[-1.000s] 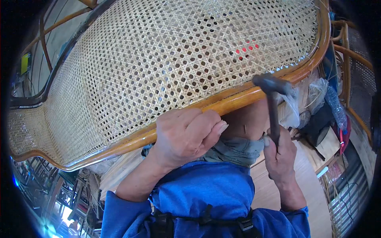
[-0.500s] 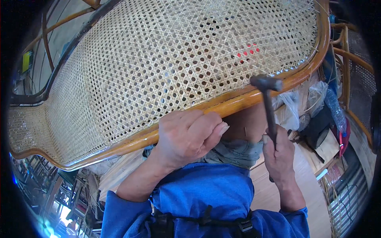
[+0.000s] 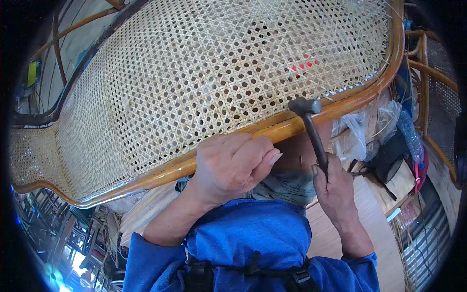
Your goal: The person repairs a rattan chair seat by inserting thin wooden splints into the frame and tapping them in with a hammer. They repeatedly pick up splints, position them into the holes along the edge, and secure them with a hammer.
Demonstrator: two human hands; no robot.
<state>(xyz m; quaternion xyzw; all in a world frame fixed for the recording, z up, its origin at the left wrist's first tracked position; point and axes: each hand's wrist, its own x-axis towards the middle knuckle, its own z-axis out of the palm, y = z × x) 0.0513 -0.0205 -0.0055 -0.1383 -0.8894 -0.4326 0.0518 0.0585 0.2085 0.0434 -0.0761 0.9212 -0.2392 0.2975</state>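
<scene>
A large panel of woven cane webbing (image 3: 185, 92) fills a curved, varnished wooden frame (image 3: 316, 121) in front of me. My left hand (image 3: 236, 160) is closed in a fist against the frame's near rail, thumb toward the right. Its curled fingers hide whatever they may hold. In my right hand (image 3: 335, 190) is a hammer (image 3: 316, 138), gripped by its dark handle. The hammer's head is over the near rail, right of my left hand, by the cane's edge. I cannot tell whether it touches the wood.
My knee and grey shorts (image 3: 287, 187) are under the near rail. Clear plastic bags (image 3: 355, 134), a plastic bottle (image 3: 411, 131) and a black cloth item (image 3: 389, 158) lie at the right. Another cane-and-wood piece of furniture (image 3: 438, 80) stands at the far right.
The hammer and my right hand have moved left along the near rail, with the hammer head slightly lower. My left hand has stayed in place.
</scene>
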